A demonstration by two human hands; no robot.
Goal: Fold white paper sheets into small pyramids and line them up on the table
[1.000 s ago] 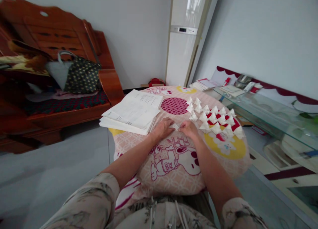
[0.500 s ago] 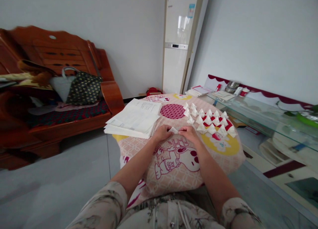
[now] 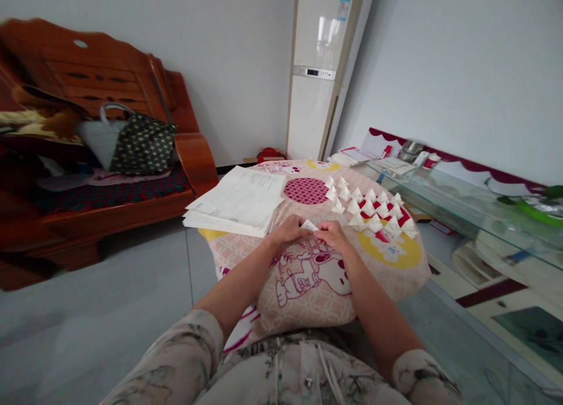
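My left hand (image 3: 288, 231) and my right hand (image 3: 333, 234) meet over a pink cartoon-print cloth (image 3: 308, 282) that covers a low table. Both pinch a small white folded paper piece (image 3: 308, 224) between their fingertips, just above the cloth. To the right of my hands lie several finished white folded paper pieces (image 3: 372, 208) in rows. A stack of printed white sheets (image 3: 240, 203) rests at the left of the cloth, beside my left hand.
A wooden bench (image 3: 88, 153) with a patterned bag (image 3: 141, 141) stands at the left. A tall white air conditioner (image 3: 314, 71) is in the corner. A glass-topped stand (image 3: 475, 206) with papers and small items runs along the right wall. Grey floor lies at the left.
The view has shifted slightly. My hands stay together on the small paper piece, which now sticks up a little more between the fingertips.
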